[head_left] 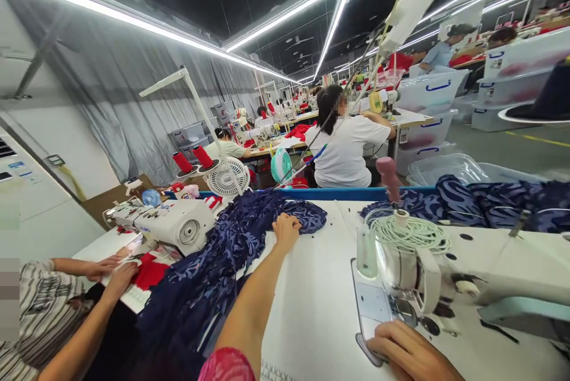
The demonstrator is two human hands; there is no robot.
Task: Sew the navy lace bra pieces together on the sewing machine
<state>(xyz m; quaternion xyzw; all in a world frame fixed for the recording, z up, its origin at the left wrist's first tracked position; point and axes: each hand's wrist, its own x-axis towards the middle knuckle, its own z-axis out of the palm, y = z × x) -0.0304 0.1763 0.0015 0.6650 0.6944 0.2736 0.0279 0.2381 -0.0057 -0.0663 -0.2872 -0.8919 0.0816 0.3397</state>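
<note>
Navy fabric [231, 238] is heaped across the worktop [307, 298], presumably for easy reach, and touched by the left hand [286, 231]; the right hand [412, 348] is rested at the sewing machine [485, 256]. Whether either hand's fingers grip cannot be told.

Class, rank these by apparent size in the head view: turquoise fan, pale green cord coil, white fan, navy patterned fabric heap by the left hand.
1. Navy patterned fabric heap
2. Pale green cord coil
3. White fan
4. Turquoise fan

Mottled pink-red sleeve [227, 364] with a rounded edge, the left forearm [258, 286] bare beyond it
</note>
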